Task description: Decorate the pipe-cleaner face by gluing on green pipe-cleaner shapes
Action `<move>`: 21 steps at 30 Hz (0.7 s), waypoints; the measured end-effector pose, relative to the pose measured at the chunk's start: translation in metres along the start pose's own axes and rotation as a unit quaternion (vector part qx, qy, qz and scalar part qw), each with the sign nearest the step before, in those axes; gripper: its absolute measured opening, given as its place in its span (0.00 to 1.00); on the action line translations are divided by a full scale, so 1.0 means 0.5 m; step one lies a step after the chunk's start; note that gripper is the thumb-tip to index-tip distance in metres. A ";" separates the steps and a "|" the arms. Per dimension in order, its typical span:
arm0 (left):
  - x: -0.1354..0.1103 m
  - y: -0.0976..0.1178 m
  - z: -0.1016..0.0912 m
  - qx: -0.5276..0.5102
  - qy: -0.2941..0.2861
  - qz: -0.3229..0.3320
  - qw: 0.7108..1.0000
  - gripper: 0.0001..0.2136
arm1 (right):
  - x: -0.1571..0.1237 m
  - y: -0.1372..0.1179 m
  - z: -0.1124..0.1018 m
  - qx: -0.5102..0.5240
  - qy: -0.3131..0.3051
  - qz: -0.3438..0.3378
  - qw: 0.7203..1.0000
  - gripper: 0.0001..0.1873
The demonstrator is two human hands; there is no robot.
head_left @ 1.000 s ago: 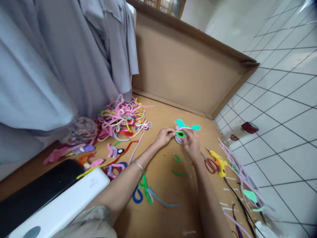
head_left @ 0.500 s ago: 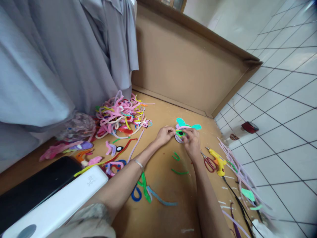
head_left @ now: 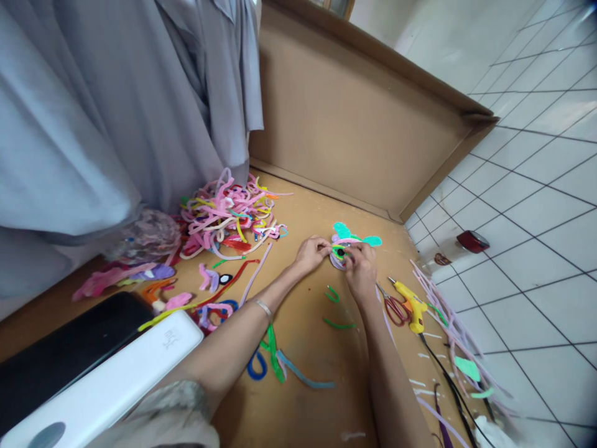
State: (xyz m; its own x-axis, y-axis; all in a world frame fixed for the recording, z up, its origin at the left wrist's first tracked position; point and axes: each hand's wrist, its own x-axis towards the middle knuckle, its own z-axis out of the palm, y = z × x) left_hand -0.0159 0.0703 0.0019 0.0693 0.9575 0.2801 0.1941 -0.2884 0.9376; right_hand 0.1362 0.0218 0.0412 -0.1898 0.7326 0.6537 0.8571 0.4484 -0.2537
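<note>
- head view: fuzzy teal-leafed piece (head_left: 349, 241) is left of the glue gun (head_left: 418, 308)
- left hand (head_left: 313, 254), farther left of the gun, pinched nearly closed on the piece's green edge
- right hand (head_left: 362, 269), nearer the gun, fingers curled at the piece, can't tell how tight

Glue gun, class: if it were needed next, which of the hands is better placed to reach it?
Probably the right hand: the glue gun lies on that side of the craft piece. The left hand is farther away, at the piece's other edge.
</note>
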 end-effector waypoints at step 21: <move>0.001 -0.004 0.000 0.028 0.016 0.016 0.999 0.04 | -0.002 0.000 0.000 -0.012 0.006 -0.006 1.000 0.13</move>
State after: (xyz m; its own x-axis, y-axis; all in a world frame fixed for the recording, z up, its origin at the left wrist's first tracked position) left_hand -0.0162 0.0715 0.0001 0.0449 0.9472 0.3174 0.2470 -0.3184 0.9152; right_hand 0.1363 0.0210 0.0403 -0.1951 0.7204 0.6655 0.8656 0.4456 -0.2285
